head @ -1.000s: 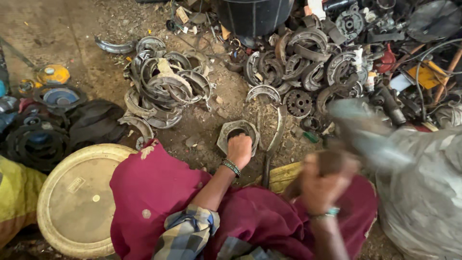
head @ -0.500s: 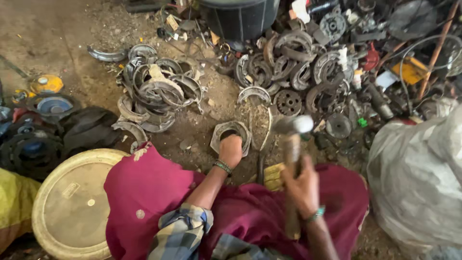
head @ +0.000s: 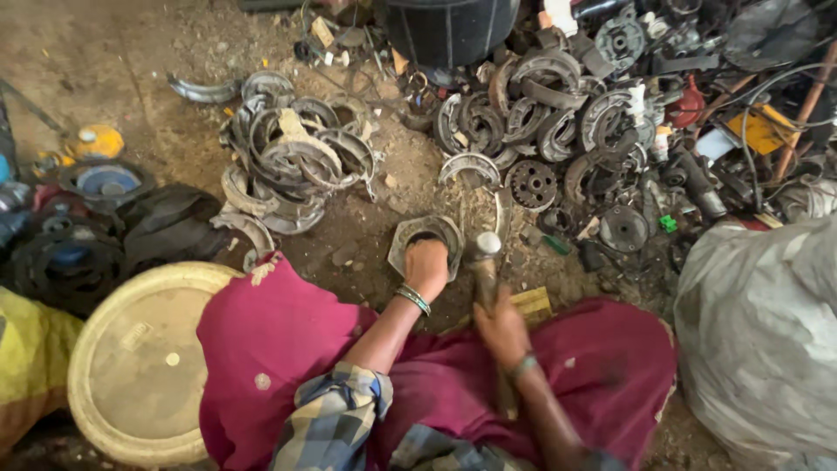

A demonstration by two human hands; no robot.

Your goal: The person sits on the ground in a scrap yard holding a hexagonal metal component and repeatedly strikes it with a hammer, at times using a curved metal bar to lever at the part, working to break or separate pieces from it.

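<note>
My left hand [head: 427, 267] presses down on a curved metal brake shoe [head: 425, 237] lying on the dirt floor in front of my knees. A green bangle sits on that wrist. My right hand [head: 500, 328] grips the wooden handle of a hammer [head: 485, 258], whose metal head is down at the ground just right of the brake shoe. My legs are covered by magenta cloth [head: 288, 349].
A heap of worn brake shoes [head: 292, 161] lies at the back left, a bigger pile of shoes, gears and scrap [head: 575, 131] at the back right. A black bucket [head: 449, 30] stands behind. A round yellowish lid [head: 144, 358] lies left, a grey sack [head: 758, 331] right.
The hammer, raised high on the right a second ago, has swung down to the ground beside the brake shoe. My left hand has stayed on the shoe.
</note>
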